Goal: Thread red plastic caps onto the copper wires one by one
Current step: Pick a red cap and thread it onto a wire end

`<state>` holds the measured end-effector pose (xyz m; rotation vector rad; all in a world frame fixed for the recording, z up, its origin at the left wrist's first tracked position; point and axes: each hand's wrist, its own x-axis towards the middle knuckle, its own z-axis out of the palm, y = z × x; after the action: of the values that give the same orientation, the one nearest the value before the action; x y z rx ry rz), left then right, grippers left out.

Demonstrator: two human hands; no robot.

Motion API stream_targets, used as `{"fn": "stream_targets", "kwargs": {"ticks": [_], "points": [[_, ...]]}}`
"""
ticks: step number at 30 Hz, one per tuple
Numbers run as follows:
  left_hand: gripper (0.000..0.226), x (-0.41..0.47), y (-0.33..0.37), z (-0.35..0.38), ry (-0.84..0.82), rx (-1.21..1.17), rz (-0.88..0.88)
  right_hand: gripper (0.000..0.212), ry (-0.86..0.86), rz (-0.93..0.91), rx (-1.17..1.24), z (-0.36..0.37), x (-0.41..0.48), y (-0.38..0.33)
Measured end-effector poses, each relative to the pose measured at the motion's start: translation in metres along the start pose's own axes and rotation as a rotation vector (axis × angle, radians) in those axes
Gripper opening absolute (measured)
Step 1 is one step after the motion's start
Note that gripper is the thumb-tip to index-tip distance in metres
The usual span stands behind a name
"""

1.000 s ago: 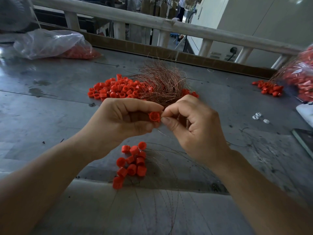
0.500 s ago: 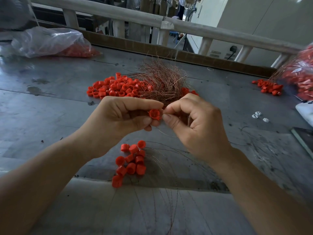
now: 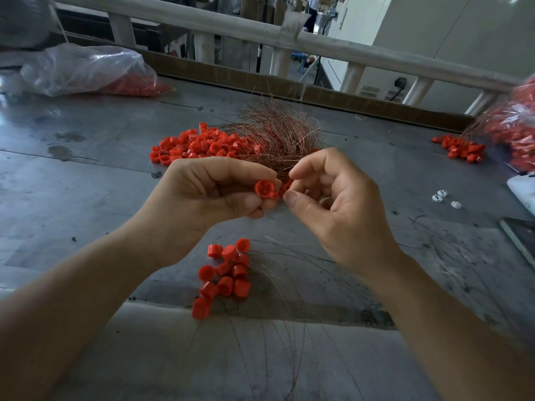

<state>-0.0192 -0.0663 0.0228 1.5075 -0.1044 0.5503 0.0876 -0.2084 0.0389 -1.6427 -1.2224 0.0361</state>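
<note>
My left hand pinches a red plastic cap between thumb and fingers, its open side facing me. My right hand is right beside it, fingers curled. Its thumb and forefinger tips are slightly parted at the cap's right edge, on a copper wire too thin to see clearly. Behind the hands lie a copper wire bundle and a pile of loose red caps. Below the hands, a cluster of caps lies on the grey table, with thin wires trailing toward me.
A clear plastic bag of red caps lies at the back left and another bag at the right edge, with a small cap pile beside it. Small white pieces lie to the right. A white railing runs behind the table.
My right thumb and forefinger, pressed tight together at the cap before, have parted a little. The left hand has turned the cap so its open side shows more.
</note>
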Motion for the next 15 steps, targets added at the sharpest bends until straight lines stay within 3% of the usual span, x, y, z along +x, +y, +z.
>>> {"fn": "stream_targets", "kwargs": {"ticks": [9,15], "points": [[0.024,0.0002,0.0003,0.0023,-0.048,-0.218,-0.102,0.034,-0.049,0.059,0.081,0.0029,-0.0008,0.0031],[0.025,0.0011,0.0023,-0.0004,-0.054,-0.297,-0.123,0.015,-0.136,0.068,0.141,-0.0054,0.0041,0.0001]]}}
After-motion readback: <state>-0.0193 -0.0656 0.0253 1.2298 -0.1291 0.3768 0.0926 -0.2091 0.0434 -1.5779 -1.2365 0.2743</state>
